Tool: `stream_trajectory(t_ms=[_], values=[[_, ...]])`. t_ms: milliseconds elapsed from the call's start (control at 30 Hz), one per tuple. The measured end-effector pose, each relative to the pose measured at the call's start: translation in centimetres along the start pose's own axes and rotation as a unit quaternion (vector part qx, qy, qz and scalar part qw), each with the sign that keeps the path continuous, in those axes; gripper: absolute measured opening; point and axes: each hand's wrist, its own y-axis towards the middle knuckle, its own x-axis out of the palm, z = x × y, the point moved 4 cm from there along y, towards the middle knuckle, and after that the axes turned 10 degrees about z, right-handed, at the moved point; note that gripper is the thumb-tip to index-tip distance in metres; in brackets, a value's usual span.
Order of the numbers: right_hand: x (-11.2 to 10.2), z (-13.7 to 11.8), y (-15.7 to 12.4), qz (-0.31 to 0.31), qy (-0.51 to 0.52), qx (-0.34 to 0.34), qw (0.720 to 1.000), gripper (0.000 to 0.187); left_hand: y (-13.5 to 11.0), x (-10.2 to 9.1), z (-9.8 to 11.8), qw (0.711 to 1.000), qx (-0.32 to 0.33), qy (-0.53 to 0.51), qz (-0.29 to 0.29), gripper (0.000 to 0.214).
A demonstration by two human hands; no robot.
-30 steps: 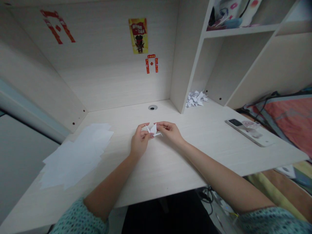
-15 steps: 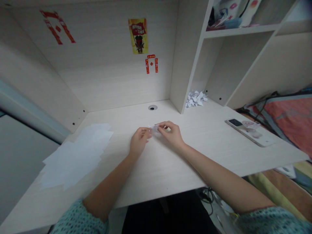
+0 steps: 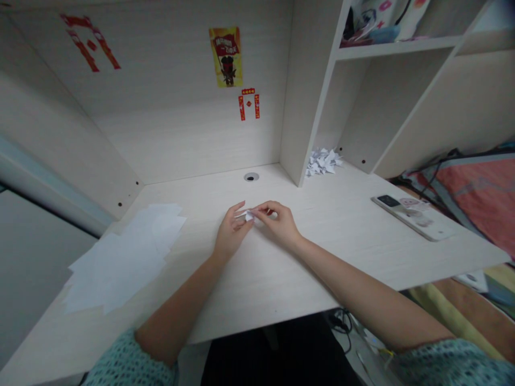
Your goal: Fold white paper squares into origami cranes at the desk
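A small piece of folded white paper (image 3: pixel 249 215) sits low over the desk between my hands, mostly hidden by my fingers. It looks like an origami bird, but its exact shape is hard to make out. My left hand (image 3: pixel 233 230) holds its left end between spread fingers and thumb. My right hand (image 3: pixel 280 221) pinches its other end with the fingertips. Both hands are close above the pale wood-grain desk (image 3: pixel 261 289).
A loose stack of white paper sheets (image 3: pixel 120 257) lies at the desk's left edge. A heap of folded paper birds (image 3: pixel 323 162) sits under the shelf unit (image 3: pixel 309 107) at the back. A phone (image 3: pixel 412 217) lies on the right, near the desk's front edge.
The paper piece, standing up with spread points a second ago, now looks flatter and smaller between my fingertips. My left hand's fingers have spread apart.
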Motion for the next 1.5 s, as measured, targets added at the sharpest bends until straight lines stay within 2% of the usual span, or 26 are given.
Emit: stream_trajectory(t_ms=[100, 233, 333, 467, 600, 833, 1033, 1333, 1500], values=[[-0.1, 0.0, 0.1, -0.002, 0.017, 0.022, 1.000, 0.019, 0.3, -0.4, -0.6, 0.999, 0.001, 0.027, 0.024, 0.052], [-0.3, 0.1, 0.2, 0.001, 0.022, 0.051, 0.998, 0.021, 0.6, -0.5, -1.1, 0.996, 0.010, 0.089, 0.004, 0.026], [-0.3, 0.2, 0.2, 0.003, -0.006, 0.050, 0.999, 0.022, 0.6, -0.5, -1.2, 0.993, 0.045, 0.113, -0.002, 0.026], [-0.2, 0.0, 0.1, -0.018, -0.060, 0.007, 0.998, 0.020, 0.3, -0.4, -0.7, 0.987, 0.101, 0.127, 0.000, 0.023], [-0.3, -0.1, 0.1, -0.015, -0.089, -0.017, 0.996, 0.019, -0.2, -0.4, 0.2, 0.972, 0.139, 0.187, 0.013, 0.019], [-0.5, -0.4, 0.2, -0.003, -0.108, -0.049, 0.993, 0.021, -0.7, -0.1, 0.8, 0.963, 0.138, 0.230, -0.007, 0.024], [-0.5, -1.0, 0.1, -0.011, -0.088, -0.059, 0.994, 0.021, -0.7, 0.1, 1.0, 0.975, 0.111, 0.191, -0.009, 0.028], [-0.5, -0.5, 0.3, -0.002, -0.077, -0.002, 0.997, 0.026, -0.8, 0.2, 0.2, 0.987, 0.096, 0.128, -0.017, 0.024], [-0.2, 0.4, 0.5, -0.023, -0.020, 0.077, 0.997, 0.032, -0.8, 0.3, 0.6, 0.987, 0.109, 0.117, -0.023, 0.022]])
